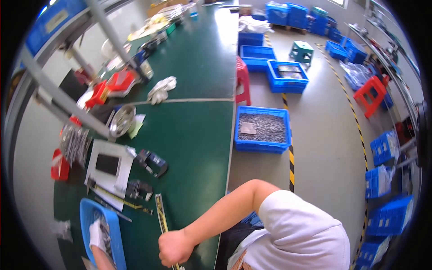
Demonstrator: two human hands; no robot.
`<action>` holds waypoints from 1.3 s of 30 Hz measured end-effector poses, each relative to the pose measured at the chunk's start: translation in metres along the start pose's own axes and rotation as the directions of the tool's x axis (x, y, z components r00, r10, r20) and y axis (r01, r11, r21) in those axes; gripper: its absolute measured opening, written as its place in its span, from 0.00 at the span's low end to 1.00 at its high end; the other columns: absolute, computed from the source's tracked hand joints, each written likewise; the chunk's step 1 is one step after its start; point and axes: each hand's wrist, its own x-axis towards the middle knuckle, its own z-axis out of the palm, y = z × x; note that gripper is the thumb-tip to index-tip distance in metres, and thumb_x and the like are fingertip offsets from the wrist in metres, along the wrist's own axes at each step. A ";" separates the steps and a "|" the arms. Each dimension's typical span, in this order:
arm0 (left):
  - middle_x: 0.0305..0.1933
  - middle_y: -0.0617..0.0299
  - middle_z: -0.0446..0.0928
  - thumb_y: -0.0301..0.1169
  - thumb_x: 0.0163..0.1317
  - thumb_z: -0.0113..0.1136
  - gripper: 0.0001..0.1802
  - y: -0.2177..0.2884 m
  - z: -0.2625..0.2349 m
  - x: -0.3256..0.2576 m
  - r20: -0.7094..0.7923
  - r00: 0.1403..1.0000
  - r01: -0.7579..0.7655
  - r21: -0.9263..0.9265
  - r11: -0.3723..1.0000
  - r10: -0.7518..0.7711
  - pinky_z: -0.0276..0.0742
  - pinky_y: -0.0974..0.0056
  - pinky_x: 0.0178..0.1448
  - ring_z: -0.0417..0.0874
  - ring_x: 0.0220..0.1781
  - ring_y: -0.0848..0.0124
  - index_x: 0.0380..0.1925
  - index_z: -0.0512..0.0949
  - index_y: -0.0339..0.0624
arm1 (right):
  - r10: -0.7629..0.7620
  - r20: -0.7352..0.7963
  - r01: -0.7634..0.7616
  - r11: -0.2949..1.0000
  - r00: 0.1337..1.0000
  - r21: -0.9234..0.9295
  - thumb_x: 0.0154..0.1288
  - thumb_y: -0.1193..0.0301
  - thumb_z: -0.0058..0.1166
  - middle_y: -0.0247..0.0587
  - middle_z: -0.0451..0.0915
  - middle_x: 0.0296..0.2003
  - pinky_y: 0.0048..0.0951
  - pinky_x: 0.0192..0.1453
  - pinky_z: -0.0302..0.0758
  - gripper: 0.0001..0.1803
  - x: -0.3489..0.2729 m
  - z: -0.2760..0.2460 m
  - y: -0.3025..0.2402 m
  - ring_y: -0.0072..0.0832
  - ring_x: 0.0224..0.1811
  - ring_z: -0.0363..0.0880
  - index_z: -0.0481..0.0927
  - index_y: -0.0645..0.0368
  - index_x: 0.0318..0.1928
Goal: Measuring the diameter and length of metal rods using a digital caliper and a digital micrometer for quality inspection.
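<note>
My right hand (172, 247) is bare and closed in a fist over a long narrow metal strip (160, 211) with yellowish pieces along it. The strip lies lengthwise on the green table, and its near end sticks out below the fist. In a white glove, my left hand (96, 235) reaches down into a light blue basket (84, 211) at the lower left. Thin grey metal pieces (106, 229) lie in the basket beside the glove. The fingers of that hand are too hidden to make out.
Two dark hand-sized devices (151, 163) (139, 190) sit on the green table (193, 148) beside a white sheet (96, 155) with a black pad. Farther off are a metal bowl (123, 120) and a white glove (162, 90). A blue crate (262, 146) of small metal parts stands right of the table.
</note>
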 end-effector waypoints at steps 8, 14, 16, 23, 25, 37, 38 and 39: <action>0.54 0.57 0.65 0.52 0.56 0.43 0.31 -0.047 -0.020 0.029 0.114 0.966 0.254 -0.224 0.941 -0.234 0.58 0.66 0.56 0.64 0.54 0.69 0.53 0.63 0.40 | -0.014 0.110 0.010 0.999 0.994 0.038 0.49 0.60 0.48 0.34 0.75 0.18 0.37 0.19 0.67 0.09 0.008 0.000 0.003 0.36 0.20 0.75 0.72 0.50 0.20; 0.11 0.74 0.58 0.50 0.56 0.45 0.18 0.002 -0.029 -0.050 0.226 0.903 0.403 -0.148 0.903 -0.366 0.56 0.72 0.17 0.57 0.14 0.79 0.12 0.63 0.56 | -0.070 0.080 0.069 0.997 0.994 0.023 0.46 0.61 0.49 0.34 0.76 0.18 0.38 0.20 0.68 0.08 0.017 -0.004 0.012 0.37 0.20 0.75 0.73 0.50 0.20; 0.07 0.76 0.50 0.47 0.57 0.45 0.22 0.010 -0.025 -0.062 0.113 0.907 0.422 -0.212 0.882 -0.406 0.46 0.74 0.10 0.50 0.08 0.82 0.08 0.55 0.58 | -0.074 0.076 0.073 0.997 0.994 0.027 0.46 0.60 0.49 0.33 0.76 0.18 0.38 0.20 0.68 0.08 0.016 -0.007 0.014 0.37 0.20 0.75 0.73 0.49 0.20; 0.06 0.73 0.48 0.39 0.62 0.41 0.22 0.015 -0.043 -0.116 0.103 0.990 0.050 -0.893 0.447 0.095 0.42 0.73 0.09 0.45 0.05 0.80 0.07 0.56 0.56 | 0.038 0.034 -0.036 0.998 0.999 -0.049 0.39 0.61 0.52 0.32 0.73 0.15 0.37 0.19 0.66 0.10 -0.002 -0.005 0.007 0.36 0.19 0.74 0.71 0.52 0.14; 0.07 0.72 0.50 0.40 0.61 0.42 0.22 0.014 -0.021 -0.154 -0.255 0.964 -0.264 -0.888 0.377 0.073 0.47 0.74 0.11 0.50 0.07 0.79 0.07 0.56 0.54 | 0.029 0.093 -0.030 0.999 0.995 0.011 0.40 0.63 0.50 0.34 0.70 0.17 0.36 0.19 0.67 0.09 0.000 -0.011 0.009 0.35 0.18 0.73 0.70 0.53 0.19; 0.23 0.56 0.73 0.50 0.62 0.35 0.27 -0.080 0.065 -0.218 -0.254 0.967 -0.255 -0.966 0.036 0.036 0.67 0.72 0.19 0.71 0.19 0.72 0.32 0.72 0.35 | 0.119 0.241 -0.137 0.989 0.963 0.060 0.42 0.70 0.56 0.33 0.68 0.14 0.32 0.16 0.64 0.05 0.024 -0.039 0.013 0.32 0.13 0.69 0.73 0.54 0.19; 0.24 0.54 0.75 0.51 0.62 0.35 0.28 -0.087 0.068 -0.221 -0.235 0.963 -0.233 -0.972 -0.036 0.132 0.67 0.72 0.19 0.73 0.19 0.71 0.30 0.73 0.35 | 0.147 0.267 -0.173 0.982 0.952 0.078 0.39 0.72 0.55 0.34 0.71 0.16 0.32 0.17 0.65 0.04 0.030 -0.036 0.013 0.34 0.15 0.69 0.74 0.55 0.20; 0.26 0.53 0.75 0.51 0.62 0.35 0.28 -0.100 0.070 -0.222 -0.184 0.949 -0.159 -0.981 -0.113 0.256 0.67 0.72 0.19 0.74 0.19 0.70 0.30 0.74 0.35 | 0.153 0.333 -0.191 0.978 0.930 0.083 0.36 0.74 0.53 0.35 0.72 0.16 0.32 0.18 0.66 0.06 0.043 -0.037 0.009 0.34 0.15 0.70 0.76 0.55 0.22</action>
